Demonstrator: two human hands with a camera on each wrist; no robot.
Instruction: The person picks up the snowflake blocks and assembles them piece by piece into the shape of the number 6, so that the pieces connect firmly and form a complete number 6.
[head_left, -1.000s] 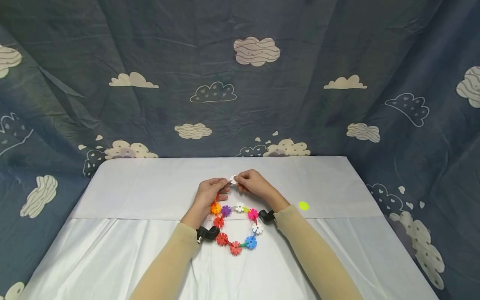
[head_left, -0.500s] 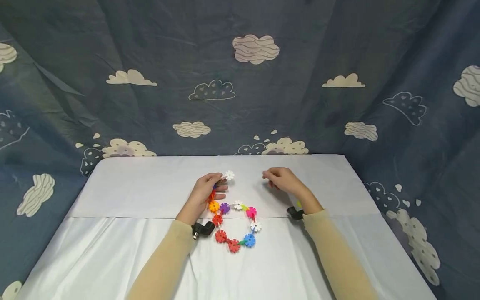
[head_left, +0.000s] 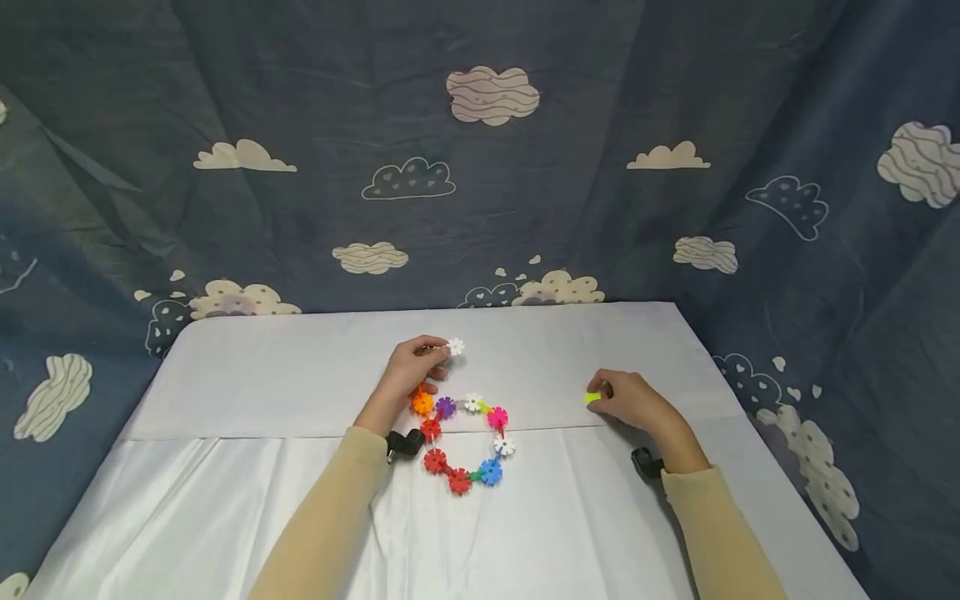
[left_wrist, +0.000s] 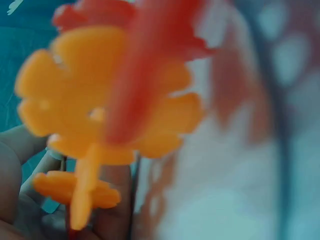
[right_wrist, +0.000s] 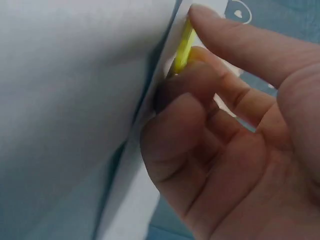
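Note:
My left hand (head_left: 415, 367) pinches the end of a chain of notched plastic snowflake discs. A white snowflake disc (head_left: 456, 347) sticks out past its fingertips. Below that hand the chain forms a ring on the table, with red (head_left: 460, 481), blue (head_left: 491, 472), pink and purple discs among others. Close up in the left wrist view are an orange snowflake disc (left_wrist: 65, 95) and a blurred red piece (left_wrist: 135, 90). Over on the right, my right hand (head_left: 633, 400) holds a yellow disc (head_left: 592, 398) by its edge. The right wrist view shows this yellow disc (right_wrist: 184, 50) edge-on between thumb and fingers.
A white cloth (head_left: 555, 508) covers the table, with a fold line running across it. Dark blue curtains (head_left: 555, 200) with a cloud print hang behind and on both sides. Black wrist cameras (head_left: 647, 463) are strapped near both sleeves.
My right hand has let go of the white disc, travelled right and taken hold of the yellow disc on the table. The left hand stays with the chain, shifting only slightly.

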